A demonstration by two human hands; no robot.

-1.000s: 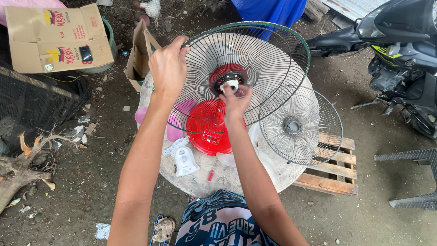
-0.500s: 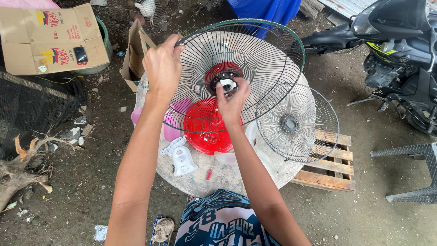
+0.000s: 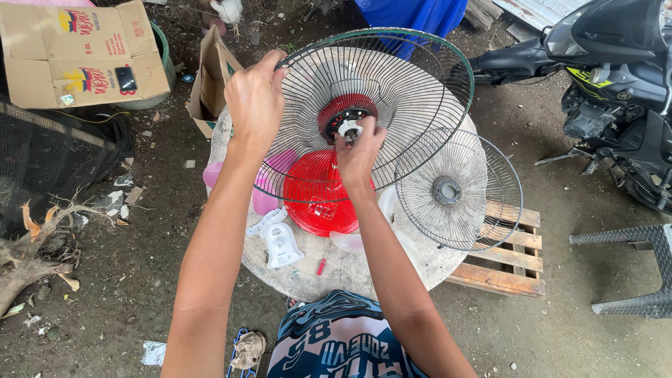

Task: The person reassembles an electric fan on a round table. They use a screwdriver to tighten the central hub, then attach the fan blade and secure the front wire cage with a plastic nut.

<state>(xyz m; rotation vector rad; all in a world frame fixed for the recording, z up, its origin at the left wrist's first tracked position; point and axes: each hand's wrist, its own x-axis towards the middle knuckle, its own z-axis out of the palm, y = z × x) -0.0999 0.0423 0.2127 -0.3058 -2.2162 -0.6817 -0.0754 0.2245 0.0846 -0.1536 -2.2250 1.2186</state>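
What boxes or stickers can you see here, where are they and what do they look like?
Big cardboard box: top left on the ground, flattish, brown with red and yellow print and a small dark label.
Small cardboard box: left of the left hand, open, plain brown.
No screens or signs.

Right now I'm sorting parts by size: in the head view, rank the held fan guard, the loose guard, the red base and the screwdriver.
1. Held fan guard, though it sits nearer the camera, which may flatter it.
2. Loose guard.
3. Red base, partly hidden behind the held guard.
4. Screwdriver, clearly smallest.
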